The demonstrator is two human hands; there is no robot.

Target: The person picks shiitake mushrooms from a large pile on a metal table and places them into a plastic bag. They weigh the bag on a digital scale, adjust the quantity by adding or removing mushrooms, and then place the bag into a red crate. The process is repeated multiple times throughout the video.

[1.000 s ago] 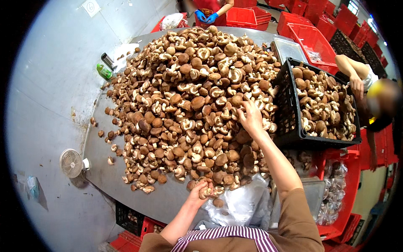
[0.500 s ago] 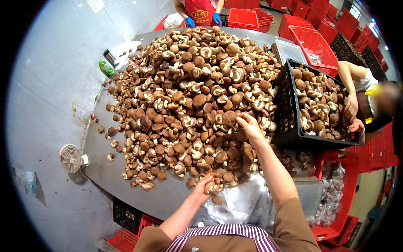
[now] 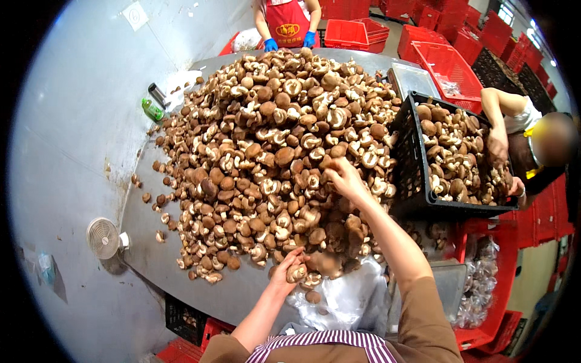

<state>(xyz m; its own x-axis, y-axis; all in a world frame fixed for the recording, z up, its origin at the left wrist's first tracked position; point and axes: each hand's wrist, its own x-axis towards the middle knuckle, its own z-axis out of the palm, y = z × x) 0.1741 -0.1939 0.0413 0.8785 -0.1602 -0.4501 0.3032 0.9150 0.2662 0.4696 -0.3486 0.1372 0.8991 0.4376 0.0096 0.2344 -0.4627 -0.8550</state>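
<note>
Brown-capped mushrooms (image 3: 283,157) lay heaped on the table (image 3: 218,296); the left hand (image 3: 284,275) held one at the near edge; the right hand (image 3: 344,179) curled over the heap, its grip unclear; a low pull risked sliding others onto the plastic (image 3: 348,291).

Produce sorting/packing room. Metal counter (image 3: 212,296) under a big mushroom pile (image 3: 272,163); loaded black crate (image 3: 469,209) at counter's right side, filled clear bags (image 3: 478,290) at its near right, red crates (image 3: 345,34) beyond it, gloved, aproned co-worker (image 3: 287,24) at its far edge.
</note>
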